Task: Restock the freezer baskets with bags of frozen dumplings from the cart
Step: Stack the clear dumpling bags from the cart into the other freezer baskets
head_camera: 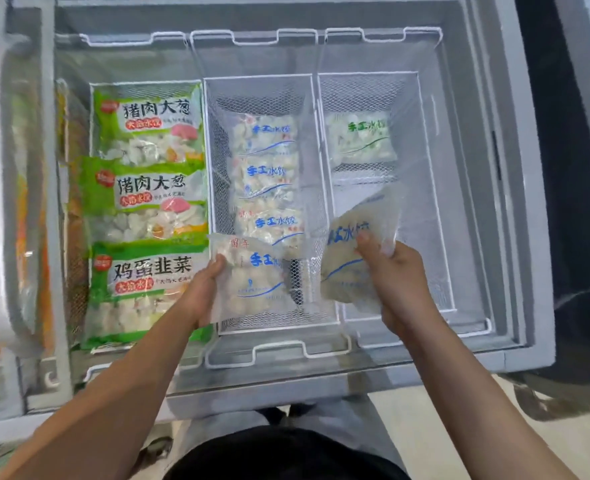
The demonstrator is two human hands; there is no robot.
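Note:
My left hand [201,292] grips a clear dumpling bag with blue print [252,278] by its left edge, at the near end of the middle wire basket [213,202]. Three similar blue-print bags [265,174] lie in a row in that basket beyond it. In my right hand [395,282] is a second blue-print bag [350,251], tilted over the near part of the right basket [425,188]. A single green-print bag [361,138] lies at the far end of the right basket.
Three large green dumpling bags [148,209] fill the left section of the chest freezer [515,202]. A slid-back glass lid [16,202] covers the far left. The cart is out of view. Pale floor lies at the lower right.

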